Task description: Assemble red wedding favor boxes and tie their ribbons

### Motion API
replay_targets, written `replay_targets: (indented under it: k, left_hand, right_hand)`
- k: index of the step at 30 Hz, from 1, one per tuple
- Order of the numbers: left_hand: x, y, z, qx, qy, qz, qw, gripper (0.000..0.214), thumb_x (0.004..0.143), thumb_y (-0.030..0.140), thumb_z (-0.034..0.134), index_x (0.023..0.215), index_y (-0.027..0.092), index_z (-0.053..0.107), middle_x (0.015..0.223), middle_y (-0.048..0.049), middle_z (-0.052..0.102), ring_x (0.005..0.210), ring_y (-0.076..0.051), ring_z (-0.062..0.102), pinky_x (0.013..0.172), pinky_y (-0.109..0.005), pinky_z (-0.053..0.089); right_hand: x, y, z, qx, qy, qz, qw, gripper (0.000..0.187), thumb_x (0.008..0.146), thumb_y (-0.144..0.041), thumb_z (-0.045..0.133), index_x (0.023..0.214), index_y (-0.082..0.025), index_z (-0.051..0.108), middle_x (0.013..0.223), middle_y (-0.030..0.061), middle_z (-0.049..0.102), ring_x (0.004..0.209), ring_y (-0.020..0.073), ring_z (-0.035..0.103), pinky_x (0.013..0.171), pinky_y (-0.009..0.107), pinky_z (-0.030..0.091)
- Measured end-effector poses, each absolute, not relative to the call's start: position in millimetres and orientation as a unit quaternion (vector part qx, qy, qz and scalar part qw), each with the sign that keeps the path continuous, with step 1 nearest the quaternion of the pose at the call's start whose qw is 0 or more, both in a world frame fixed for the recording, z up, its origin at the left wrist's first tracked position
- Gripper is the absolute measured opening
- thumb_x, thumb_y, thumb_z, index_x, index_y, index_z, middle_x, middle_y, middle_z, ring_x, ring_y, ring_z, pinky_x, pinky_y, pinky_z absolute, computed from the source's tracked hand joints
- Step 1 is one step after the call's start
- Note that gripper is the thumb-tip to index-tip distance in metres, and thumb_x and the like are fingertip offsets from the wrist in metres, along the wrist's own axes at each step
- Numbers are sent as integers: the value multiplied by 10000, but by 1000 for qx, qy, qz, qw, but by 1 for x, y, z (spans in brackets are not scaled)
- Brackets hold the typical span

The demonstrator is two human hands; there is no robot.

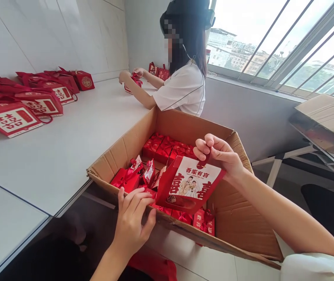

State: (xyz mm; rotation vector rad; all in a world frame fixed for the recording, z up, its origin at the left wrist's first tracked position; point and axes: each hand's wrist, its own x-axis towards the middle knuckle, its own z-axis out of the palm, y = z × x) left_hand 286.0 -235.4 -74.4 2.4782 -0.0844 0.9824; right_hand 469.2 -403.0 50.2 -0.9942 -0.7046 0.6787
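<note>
My right hand [224, 154] pinches the ribbon handle of a red wedding gift box [189, 187], whose white panel shows a cartoon bride and groom. This gift box hangs tilted over a large open cardboard carton [117, 150]. Inside the carton lie several red boxes with ribbons [158, 146], some hidden behind the hanging one. My left hand [134, 212] is at the carton's near rim, fingers spread and nothing in them.
Several red gift boxes [42, 103] stand on the white table [76, 136] at left. Across it, a co-worker in a white shirt [181, 89] handles another red box [132, 84]. Barred windows [272, 43] and a flattened-looking cardboard piece [327, 111] are at right.
</note>
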Motion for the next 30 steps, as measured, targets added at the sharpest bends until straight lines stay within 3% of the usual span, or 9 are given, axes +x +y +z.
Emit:
replay_targets:
  k: [6,11,18,25,30]
  left_hand:
    - [287,-242,-70,877,1,383,289,125,849,176,495,858,208,615,857,-17,674,969,-194,580,1136,-454,135]
    - [289,-245,-69,866,6,391,312,139,859,194,491,830,209,626,846,-12,677,964,-187,579,1141,-450,131]
    - [287,-245,-71,870,3,388,304,137,854,195,484,839,205,620,852,-9,664,983,-186,563,1148,-433,122]
    - [287,-247,-75,878,3,376,295,123,847,198,473,845,200,597,858,-11,661,1004,-192,562,1141,-441,128]
    - [284,-245,-70,889,-1,352,293,110,849,208,484,874,194,590,923,-26,664,1041,-196,567,1140,-479,167]
  right_hand:
    - [461,-401,53,-460,-231,313,798,212,667,-181,739,751,-210,547,704,-41,415,643,88,497,565,212,469]
    - [468,-406,50,-498,-269,279,775,209,679,-240,754,757,-220,562,712,-40,448,645,93,509,564,223,467]
    - [485,-413,28,-705,-346,148,601,153,813,-362,603,829,-213,571,745,3,584,678,130,561,623,273,475]
    - [485,-387,-59,-847,-318,49,424,154,784,-215,452,791,-221,606,824,41,644,793,180,596,773,333,477]
    - [482,-372,-111,-858,-276,51,430,178,779,-240,440,720,-228,608,655,44,659,568,180,615,544,294,497]
